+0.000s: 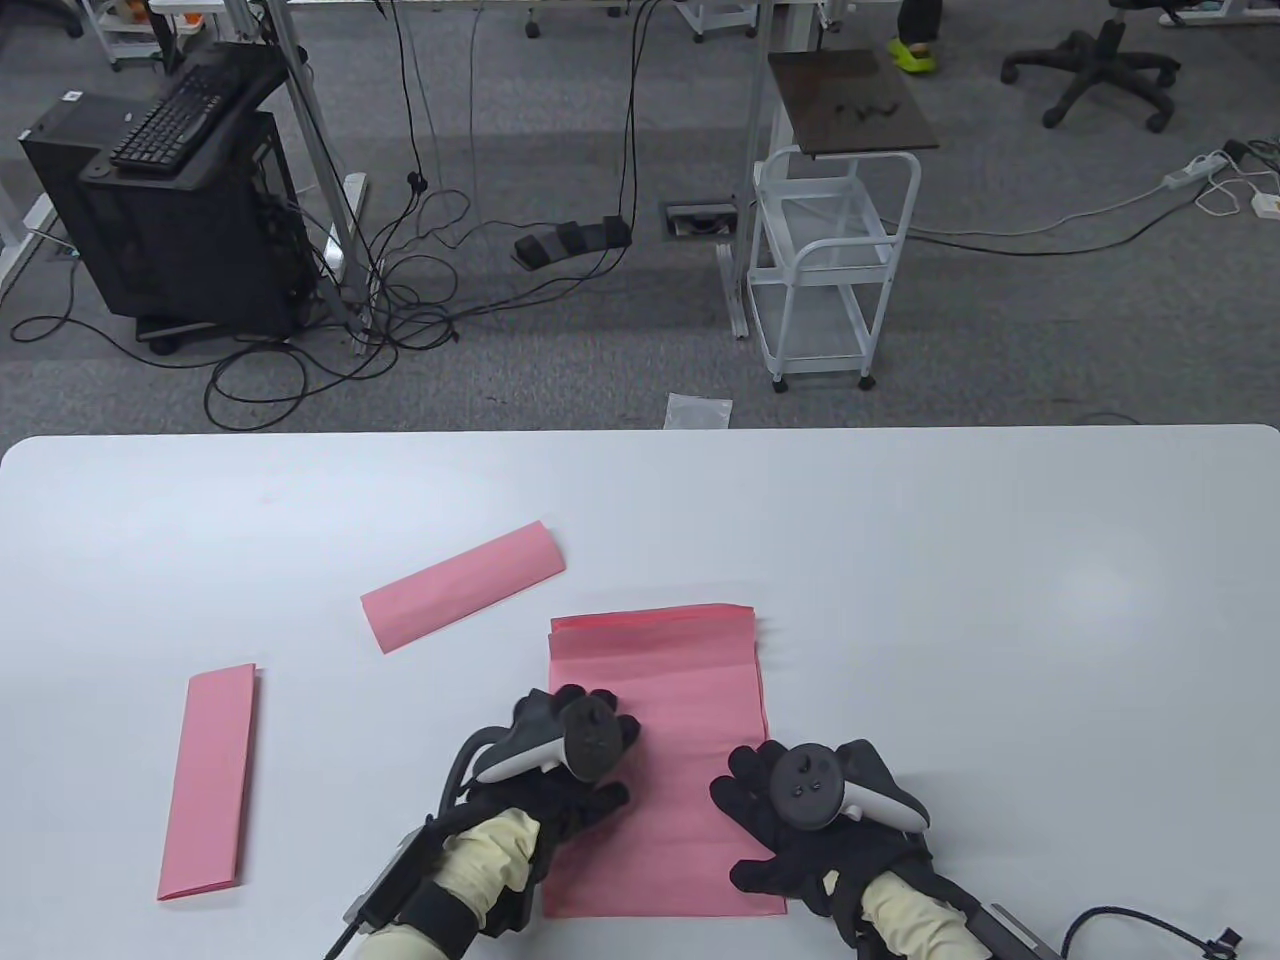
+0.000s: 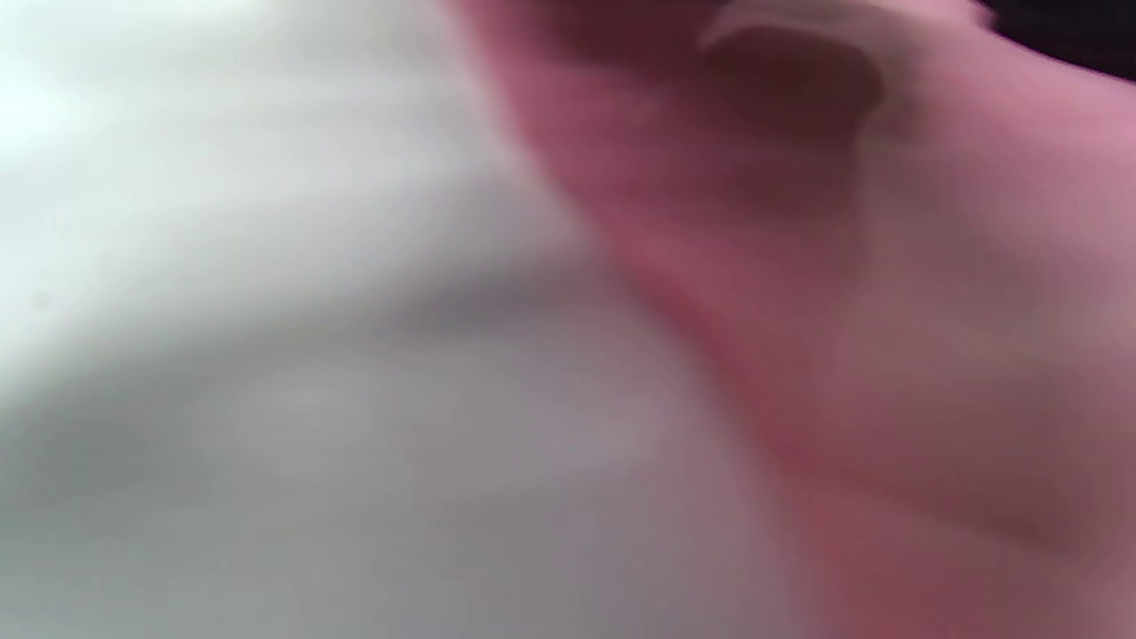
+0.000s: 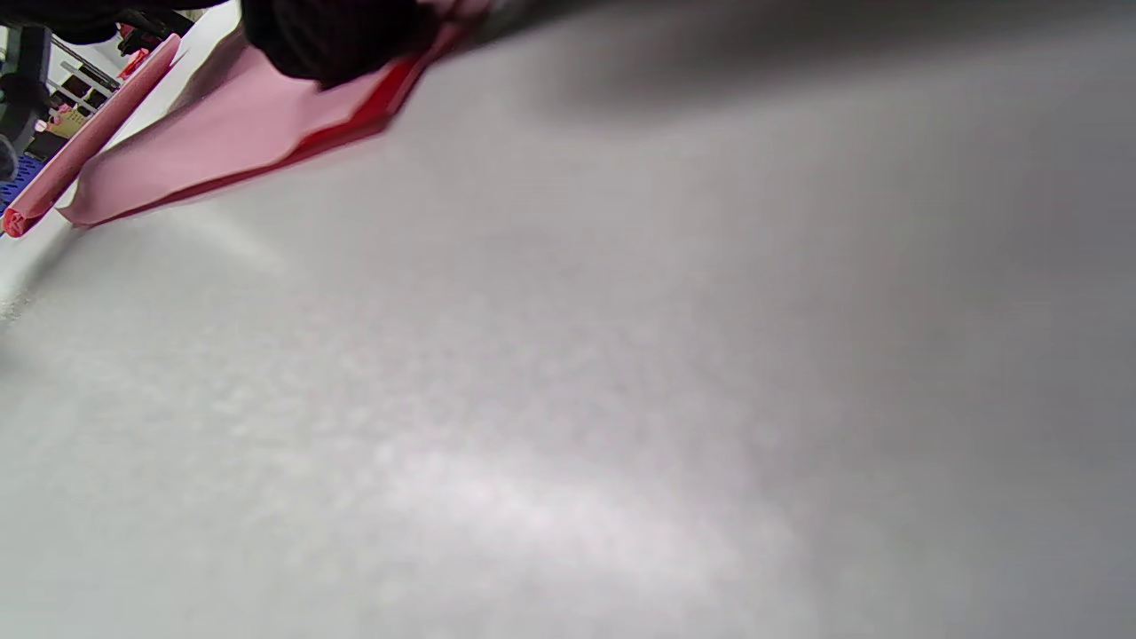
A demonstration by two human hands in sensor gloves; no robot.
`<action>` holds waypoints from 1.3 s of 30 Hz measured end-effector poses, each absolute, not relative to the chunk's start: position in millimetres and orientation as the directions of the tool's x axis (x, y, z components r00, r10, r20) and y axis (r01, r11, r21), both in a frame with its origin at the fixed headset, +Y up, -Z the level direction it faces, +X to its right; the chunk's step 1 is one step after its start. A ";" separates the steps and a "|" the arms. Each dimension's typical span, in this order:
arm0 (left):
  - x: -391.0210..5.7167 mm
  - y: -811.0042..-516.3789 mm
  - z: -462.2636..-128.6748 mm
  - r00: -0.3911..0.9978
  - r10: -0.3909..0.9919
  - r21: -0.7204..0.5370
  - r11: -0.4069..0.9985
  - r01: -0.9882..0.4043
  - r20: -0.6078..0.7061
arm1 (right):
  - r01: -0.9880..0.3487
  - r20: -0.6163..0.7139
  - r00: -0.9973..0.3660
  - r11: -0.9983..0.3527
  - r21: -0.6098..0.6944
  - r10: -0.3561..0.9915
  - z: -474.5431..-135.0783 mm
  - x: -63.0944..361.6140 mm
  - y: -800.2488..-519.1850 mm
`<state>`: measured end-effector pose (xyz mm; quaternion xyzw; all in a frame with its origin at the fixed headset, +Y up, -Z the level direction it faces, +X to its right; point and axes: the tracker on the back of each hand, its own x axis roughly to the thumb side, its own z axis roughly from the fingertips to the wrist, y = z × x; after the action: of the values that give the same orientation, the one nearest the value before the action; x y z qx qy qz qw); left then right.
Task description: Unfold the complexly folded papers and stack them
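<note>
Both hands, left hand (image 1: 565, 760) and right hand (image 1: 800, 815), press flat on the unfolded sheet (image 1: 660, 690); two folded papers (image 1: 462, 587) lie left.

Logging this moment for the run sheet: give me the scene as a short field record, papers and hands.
unfolded stack: pink sheets lying flat on the table, at least two layers showing at the far edge
folded papers left: two, the angled strip and the left strip
left hand: rests on the stack's left edge
right hand: rests on the stack's right edge
lifted paper: none
</note>
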<state>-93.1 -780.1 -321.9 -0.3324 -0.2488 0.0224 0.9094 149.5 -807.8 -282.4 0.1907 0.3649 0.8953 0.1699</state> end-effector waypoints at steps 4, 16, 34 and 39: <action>-66.1 -789.4 -330.0 0.842 0.184 -0.604 0.772 0.196 0.507 | -0.166 0.217 -0.869 -0.675 0.719 0.444 -282.4 149.6 -807.9; -94.1 -799.0 -418.7 0.968 0.199 -0.638 0.768 -0.055 0.156 | -0.164 0.218 -0.869 -0.675 0.719 0.443 -282.4 149.6 -808.1; -120.4 -766.6 -429.6 0.911 0.408 -0.524 0.790 -0.319 0.061 | -0.266 0.218 -0.834 -0.716 0.645 0.506 -283.9 151.5 -793.8; -154.8 -736.1 -426.3 0.940 0.337 -0.444 0.851 -0.280 0.055 | -0.331 0.221 -0.812 -0.738 0.588 0.540 -282.2 155.0 -769.2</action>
<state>-154.8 -736.1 -426.3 -0.2203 -0.0655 0.1607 0.9599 155.0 -769.2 -282.2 0.1923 0.2720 0.9121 0.2389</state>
